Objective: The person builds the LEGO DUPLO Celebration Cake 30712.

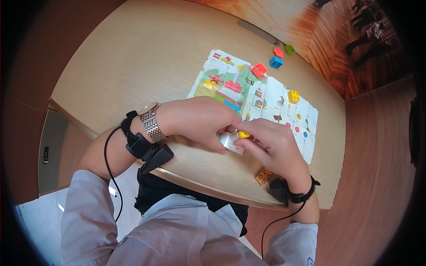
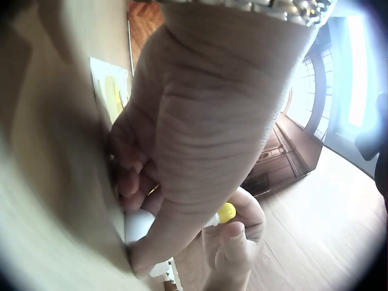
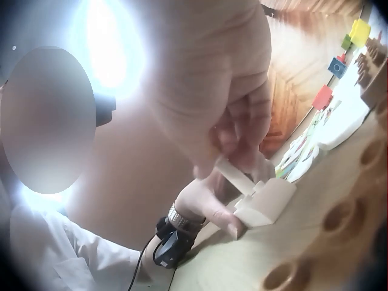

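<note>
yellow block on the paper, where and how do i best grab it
Once free, the nearer right grip could probably pinch two opposite side walls from above: the yellow block is boxy with flat sides, and nothing stands against it on the paper.

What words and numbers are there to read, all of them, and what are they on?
"LEGO": on the red square logo of the instruction sheet.
"duplo": beside that logo, on the same sheet.
Too blurred to read for sure: the short sign farther along the sheet, perhaps ending in "1".
Too small to read: the mark on the right sleeve.
</note>
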Available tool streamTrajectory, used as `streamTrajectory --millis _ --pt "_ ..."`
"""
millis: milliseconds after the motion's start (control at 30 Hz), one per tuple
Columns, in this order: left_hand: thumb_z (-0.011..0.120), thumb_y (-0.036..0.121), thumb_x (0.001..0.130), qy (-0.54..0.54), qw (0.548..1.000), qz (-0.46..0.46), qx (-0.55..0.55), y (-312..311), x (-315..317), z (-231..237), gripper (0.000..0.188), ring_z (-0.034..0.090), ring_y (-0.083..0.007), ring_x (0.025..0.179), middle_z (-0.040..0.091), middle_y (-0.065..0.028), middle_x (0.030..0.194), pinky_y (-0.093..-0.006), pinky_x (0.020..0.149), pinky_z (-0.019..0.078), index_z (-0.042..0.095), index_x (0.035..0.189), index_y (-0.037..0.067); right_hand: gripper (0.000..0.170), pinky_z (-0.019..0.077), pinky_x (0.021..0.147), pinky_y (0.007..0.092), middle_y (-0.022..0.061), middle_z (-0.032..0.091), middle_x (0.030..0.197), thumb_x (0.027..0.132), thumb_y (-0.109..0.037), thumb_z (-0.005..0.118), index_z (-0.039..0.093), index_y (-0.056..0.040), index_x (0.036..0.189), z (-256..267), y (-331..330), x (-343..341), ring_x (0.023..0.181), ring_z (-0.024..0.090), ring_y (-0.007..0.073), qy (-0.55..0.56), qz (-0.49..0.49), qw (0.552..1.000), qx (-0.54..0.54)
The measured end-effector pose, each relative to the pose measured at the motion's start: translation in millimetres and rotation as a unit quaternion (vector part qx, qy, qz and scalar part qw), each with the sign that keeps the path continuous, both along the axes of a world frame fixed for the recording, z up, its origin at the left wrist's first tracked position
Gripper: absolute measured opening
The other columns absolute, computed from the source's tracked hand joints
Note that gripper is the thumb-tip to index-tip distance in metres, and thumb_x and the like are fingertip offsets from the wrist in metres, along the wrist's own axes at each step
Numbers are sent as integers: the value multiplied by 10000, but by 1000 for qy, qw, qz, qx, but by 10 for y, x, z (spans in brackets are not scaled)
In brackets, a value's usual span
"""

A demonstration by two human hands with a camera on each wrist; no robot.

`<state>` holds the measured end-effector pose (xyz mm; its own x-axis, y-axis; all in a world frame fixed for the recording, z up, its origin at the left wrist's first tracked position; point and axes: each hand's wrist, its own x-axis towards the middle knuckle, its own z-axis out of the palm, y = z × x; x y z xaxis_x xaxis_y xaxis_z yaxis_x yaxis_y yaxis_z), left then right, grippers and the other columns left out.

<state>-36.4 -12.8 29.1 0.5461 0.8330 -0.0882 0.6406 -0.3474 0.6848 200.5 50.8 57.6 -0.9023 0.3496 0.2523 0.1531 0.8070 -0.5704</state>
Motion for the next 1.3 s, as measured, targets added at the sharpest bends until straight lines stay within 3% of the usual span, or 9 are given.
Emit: streamTrajectory --millis 67,167,267,367,767,1300 --pt "865 311 811 -3 1000 5 8 -13 -4 -9 391 662 -328 817 657 -107 850 -426 729 513 663 1020 50 285 560 685 316 93 785 920 859 -100 860 807 -79 1139 26 -29 3 740 715 218 -14 -6 999 51" --pt "870 322 810 -3 1000 11 22 -17 -12 -17 402 672 -339 831 665 -117 857 -429 732 516 657 1007 44 234 570 677 366 101 751 884 877 -112 831 785 -59 1100 181 -68 25 773 727 285 30 -37 998 29" --pt "875 330 808 1 1000 9 24 -12 -13 -27 409 675 -348 833 670 -126 862 -431 732 517 653 993 41 226 571 679 372 101 757 893 876 -120 833 780 -50 1084 186 -25 91 782 727 299 6 -47 999 19" --pt "875 331 806 6 1000 10 19 -9 -4 -1 408 672 -348 826 670 -130 862 -432 728 516 650 982 39 208 571 666 381 104 753 879 874 -129 837 780 -54 1059 69 20 104 766 723 294 -17 16 998 57" --pt "871 318 804 12 1000 22 10 -20 23 33 395 686 -349 834 680 -138 855 -438 732 522 660 975 31 220 560 596 380 82 723 820 861 -141 849 763 -77 1053 15 -72 69 714 710 274 23 34 989 144" --pt "881 296 793 7 999 31 6 -17 34 9 387 688 -332 839 679 -124 857 -429 733 517 661 974 33 215 545 672 375 111 733 854 875 -116 842 771 -34 1061 -25 -29 77 764 707 278 -27 -2 999 31"
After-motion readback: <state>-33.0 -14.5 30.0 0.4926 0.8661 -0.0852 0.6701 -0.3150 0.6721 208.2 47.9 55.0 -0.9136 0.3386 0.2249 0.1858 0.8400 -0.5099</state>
